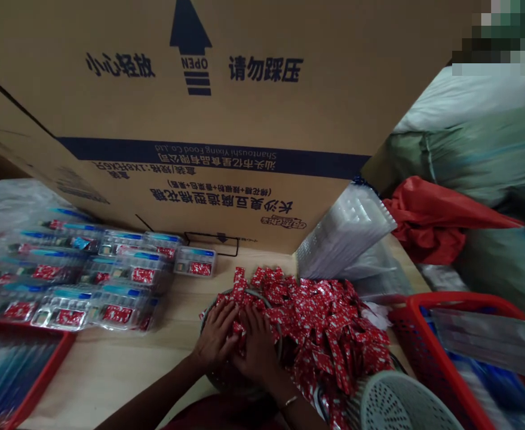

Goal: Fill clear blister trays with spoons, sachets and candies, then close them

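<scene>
My left hand (215,337) lies over a round basket (227,381), its fingers stretched out flat on small red-and-white sachets. Beside it, my right hand (258,347) also rests there with its fingers extended; a thin bracelet circles that wrist. Both hands press on the sachets and partly hide them, and I see nothing gripped in either. A large heap of the same red sachets (325,313) spreads to the right of the basket and behind it.
A big cardboard box (226,113) stands behind. Clear plastic cases (69,307) holding red sachets are stacked at left, above a red crate (60,352). At right are clear trays (347,230), a pale perforated basket (405,400) and another red crate (427,334).
</scene>
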